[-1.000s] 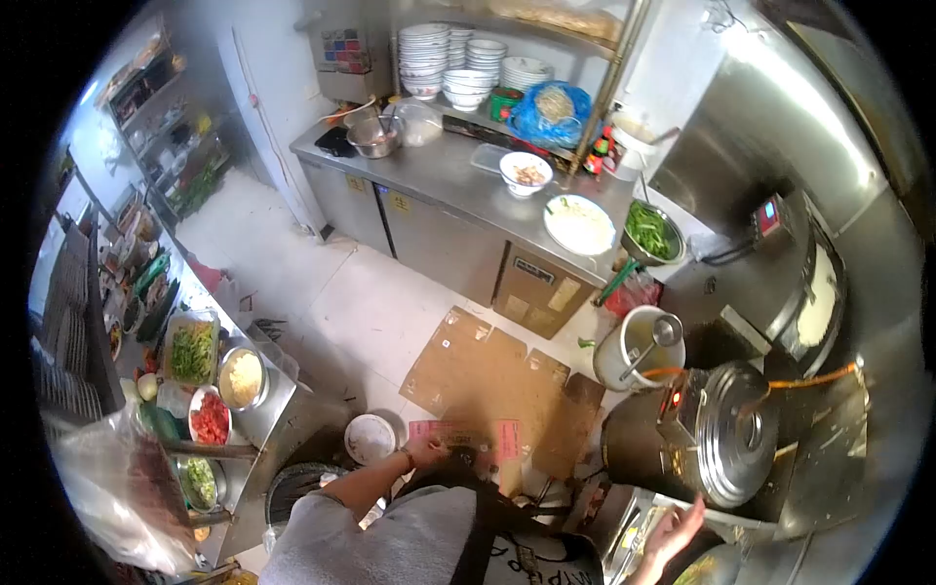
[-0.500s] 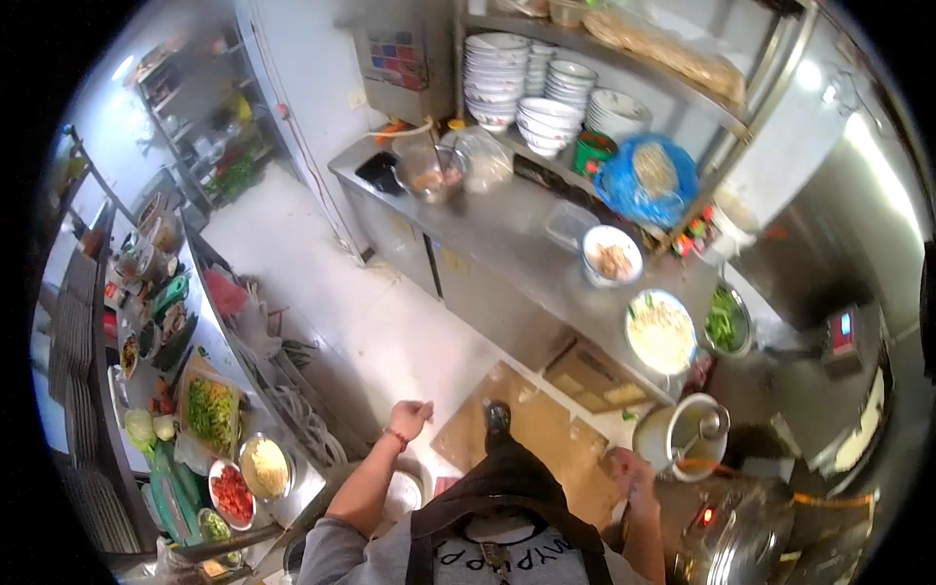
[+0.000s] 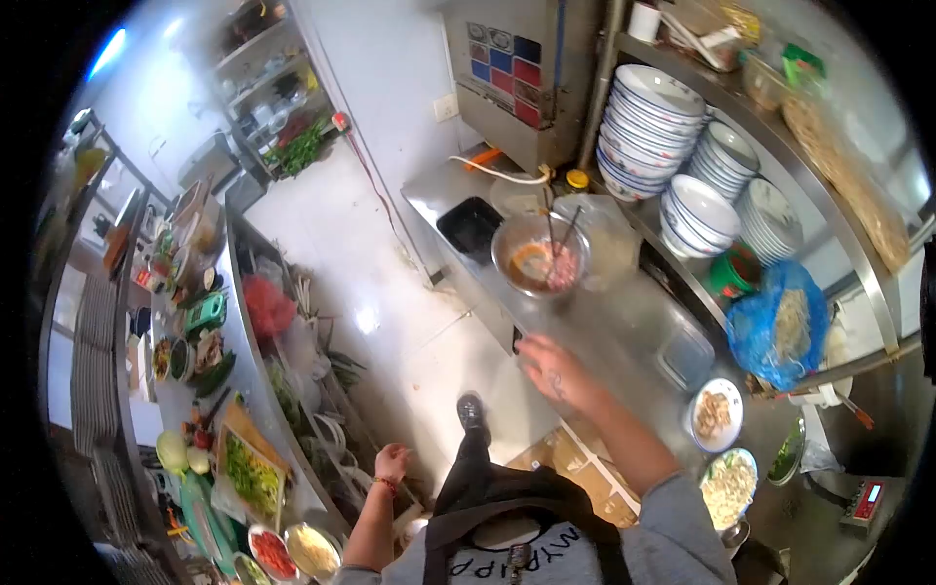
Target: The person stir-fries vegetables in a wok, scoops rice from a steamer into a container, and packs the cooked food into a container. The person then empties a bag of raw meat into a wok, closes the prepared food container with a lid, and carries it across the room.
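Observation:
My right hand (image 3: 556,373) reaches out over the front edge of the steel counter (image 3: 609,331), fingers stretched and holding nothing. Beyond its fingertips, and apart from them, stands a metal mixing bowl (image 3: 503,266). Pinkish minced meat (image 3: 561,273) and an orange-brown liquid lie inside it, with chopsticks (image 3: 551,229) leaning in. My left hand (image 3: 392,462) hangs low by my side over the floor, its fingers loosely curled with nothing seen in them. A black tray (image 3: 470,228) sits left of the bowl, and a clear plastic bag (image 3: 606,244) lies to its right.
Stacked bowls (image 3: 651,132) fill the shelf behind the counter. A bowl of meat pieces (image 3: 715,415), a plate of pale chopped food (image 3: 729,487) and a scale (image 3: 865,500) stand at right. At left, a prep table (image 3: 255,395) carries vegetables. The floor (image 3: 390,322) runs between.
The view has turned and moved forward towards the mixing bowl. My right hand has risen from low at my side to the counter's edge. My left hand still hangs at my side.

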Available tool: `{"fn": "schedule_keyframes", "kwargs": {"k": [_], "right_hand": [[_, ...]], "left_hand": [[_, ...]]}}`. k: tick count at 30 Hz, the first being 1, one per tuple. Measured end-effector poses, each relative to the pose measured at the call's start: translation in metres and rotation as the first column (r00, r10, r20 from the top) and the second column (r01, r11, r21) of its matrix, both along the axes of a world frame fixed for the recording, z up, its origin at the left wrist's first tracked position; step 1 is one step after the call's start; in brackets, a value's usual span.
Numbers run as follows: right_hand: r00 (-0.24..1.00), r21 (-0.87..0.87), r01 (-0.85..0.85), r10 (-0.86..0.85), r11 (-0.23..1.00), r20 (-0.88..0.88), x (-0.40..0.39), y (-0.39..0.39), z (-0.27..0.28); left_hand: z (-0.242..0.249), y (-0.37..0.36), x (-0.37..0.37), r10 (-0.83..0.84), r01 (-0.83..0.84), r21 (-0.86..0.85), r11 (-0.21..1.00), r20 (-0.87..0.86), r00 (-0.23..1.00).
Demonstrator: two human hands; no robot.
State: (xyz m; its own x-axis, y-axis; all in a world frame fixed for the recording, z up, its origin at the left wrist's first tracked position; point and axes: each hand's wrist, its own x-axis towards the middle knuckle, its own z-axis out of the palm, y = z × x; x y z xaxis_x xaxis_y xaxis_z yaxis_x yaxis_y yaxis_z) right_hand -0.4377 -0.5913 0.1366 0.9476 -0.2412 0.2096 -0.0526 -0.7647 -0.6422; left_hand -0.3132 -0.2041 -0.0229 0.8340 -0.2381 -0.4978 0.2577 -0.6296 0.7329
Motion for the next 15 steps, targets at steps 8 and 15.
{"fn": "schedule_keyframes", "kwargs": {"k": [8, 15], "right_hand": [[0.901, -0.284, 0.324, -0.386, 0.902, -0.198, 0.229, -0.129, 0.025], [0.746, -0.438, 0.322, -0.51, 0.839, -0.429, 0.313, -0.22, -0.021]], "left_hand": [[0.032, -0.25, 0.211, -0.318, 0.312, -0.279, 0.908, 0.026, 0.948], [0.003, -0.408, 0.277, -0.288, 0.279, -0.103, 0.955, -0.082, 0.954]]}}
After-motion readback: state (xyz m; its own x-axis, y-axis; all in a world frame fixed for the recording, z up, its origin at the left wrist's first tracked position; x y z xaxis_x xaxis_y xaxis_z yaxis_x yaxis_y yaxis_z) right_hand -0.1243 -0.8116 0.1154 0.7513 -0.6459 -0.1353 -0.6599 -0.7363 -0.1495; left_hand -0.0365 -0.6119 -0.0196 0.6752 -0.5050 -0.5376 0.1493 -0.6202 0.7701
